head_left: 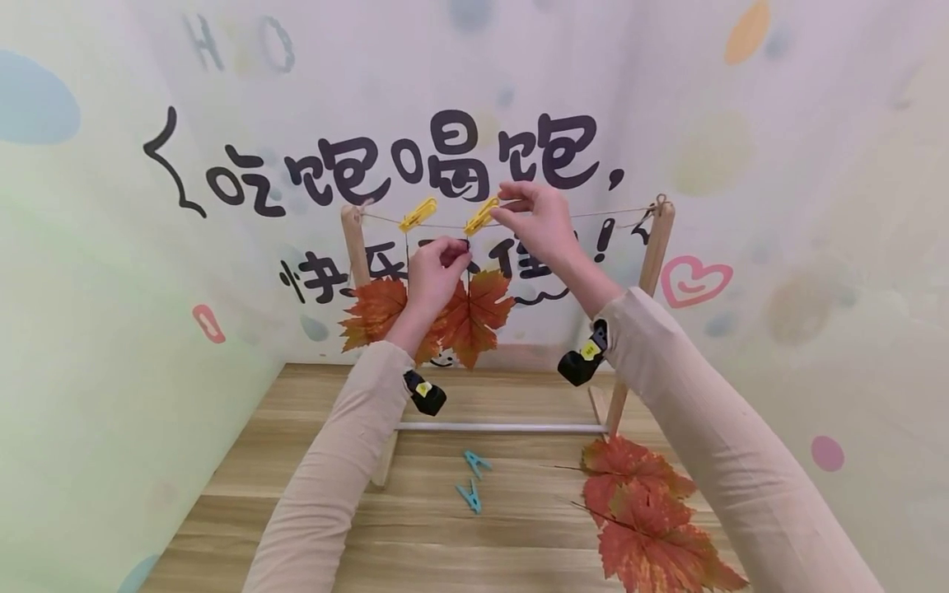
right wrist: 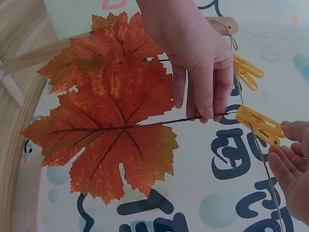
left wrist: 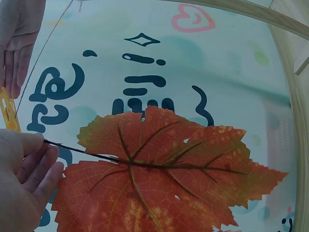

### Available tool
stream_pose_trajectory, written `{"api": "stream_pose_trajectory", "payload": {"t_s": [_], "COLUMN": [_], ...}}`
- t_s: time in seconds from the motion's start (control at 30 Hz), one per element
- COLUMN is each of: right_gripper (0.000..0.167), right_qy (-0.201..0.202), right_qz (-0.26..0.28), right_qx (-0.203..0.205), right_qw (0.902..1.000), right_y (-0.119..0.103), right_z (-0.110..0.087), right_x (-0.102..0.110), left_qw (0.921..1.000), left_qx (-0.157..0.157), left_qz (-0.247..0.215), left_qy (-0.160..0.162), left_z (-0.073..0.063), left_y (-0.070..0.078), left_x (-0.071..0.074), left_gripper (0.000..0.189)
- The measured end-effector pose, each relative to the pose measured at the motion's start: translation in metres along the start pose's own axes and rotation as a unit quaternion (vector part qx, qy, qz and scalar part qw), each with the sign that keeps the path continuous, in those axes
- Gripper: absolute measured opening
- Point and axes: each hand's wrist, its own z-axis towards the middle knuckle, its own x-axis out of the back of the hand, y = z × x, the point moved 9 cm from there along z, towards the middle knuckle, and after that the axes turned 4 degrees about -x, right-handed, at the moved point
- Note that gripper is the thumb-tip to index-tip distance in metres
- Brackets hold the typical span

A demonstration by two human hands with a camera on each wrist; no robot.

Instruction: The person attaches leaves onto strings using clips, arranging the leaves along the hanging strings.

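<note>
My left hand (head_left: 435, 276) pinches the dark stem (left wrist: 72, 148) of an orange-red maple leaf (head_left: 477, 313) between thumb and fingertips, close under the line. Above it a yellow clothespin (right wrist: 258, 124) sits on the twine at the stem's top end. The thumb and fingers of my right hand (head_left: 539, 221) pinch that clothespin's outer end. To the left, a second yellow clothespin (head_left: 418, 214) is on the twine with another maple leaf (head_left: 374, 309) hanging below, partly hidden by my left hand and wrist.
The twine (head_left: 604, 213) runs between two wooden posts (head_left: 654, 247), with a white rod (head_left: 504, 427) low between them. Two blue clothespins (head_left: 473, 496) lie on the wooden table (head_left: 296, 461). Several maple leaves (head_left: 652, 527) overlap at the right, near my right sleeve. A printed wall stands behind.
</note>
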Motion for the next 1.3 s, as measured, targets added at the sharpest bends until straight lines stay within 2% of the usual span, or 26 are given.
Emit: {"api": "stream_pose_trajectory", "payload": {"t_s": [0.23, 0.57, 0.77, 0.93, 1.1, 1.3], "right_gripper": [0.043, 0.041, 0.04, 0.04, 0.04, 0.038], "right_qy": [0.0, -0.01, -0.03, -0.057, -0.085, -0.096], "right_qz": [-0.009, -0.014, -0.006, -0.004, -0.003, -0.006], "right_qx": [0.015, 0.031, 0.036, 0.022, 0.008, -0.007], "right_qw": [0.9998, 0.9994, 0.9989, 0.9981, 0.9963, 0.9953], "right_y": [0.0, -0.001, 0.003, 0.017, 0.034, 0.04], "right_z": [-0.005, -0.022, -0.041, -0.059, -0.078, -0.103], "right_x": [0.006, 0.016, 0.019, 0.02, 0.02, 0.023], "left_qw": [0.9998, 0.9997, 0.9993, 0.998, 0.9973, 0.9967], "left_qx": [-0.009, -0.015, -0.035, -0.062, -0.071, -0.072], "left_qz": [-0.012, -0.019, -0.016, -0.01, -0.014, -0.024], "left_qy": [-0.01, 0.005, 0.003, -0.005, -0.01, -0.029], "left_z": [-0.003, -0.008, -0.016, -0.026, -0.034, -0.045], "left_y": [0.002, 0.003, 0.009, 0.014, 0.01, 0.002], "left_x": [0.003, 0.012, 0.016, 0.017, 0.016, 0.009], "left_gripper": [0.018, 0.018, 0.018, 0.014, 0.014, 0.013]}}
